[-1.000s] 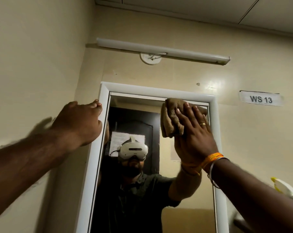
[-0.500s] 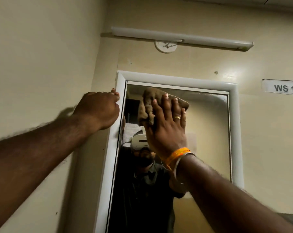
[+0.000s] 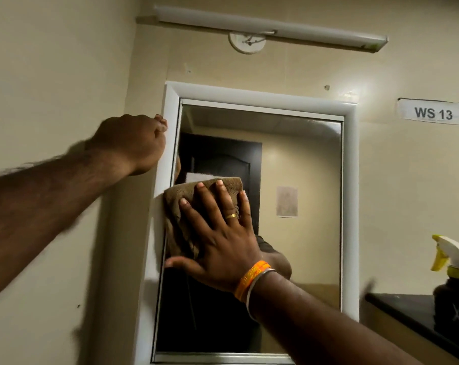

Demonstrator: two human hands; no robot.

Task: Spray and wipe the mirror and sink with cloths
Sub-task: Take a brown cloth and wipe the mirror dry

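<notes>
head view: right hand (image 3: 223,241) flat, fingers spread, presses brown cloth (image 3: 186,204) on mirror (image 3: 296,180); left hand (image 3: 133,143) clenched against frame (image 3: 167,154).

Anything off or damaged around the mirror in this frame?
Nothing serious. The WS 13 label on the wall sits slightly crooked with a ragged edge, and small marks dot the wall above the mirror frame. The right hand presses the brown cloth flat on the glass as expected.

Black ledge (image 3: 404,308) at lower right, beside the mirror frame.
Dark spray bottle (image 3: 453,291), white-yellow trigger head, stands upright on it.
</notes>
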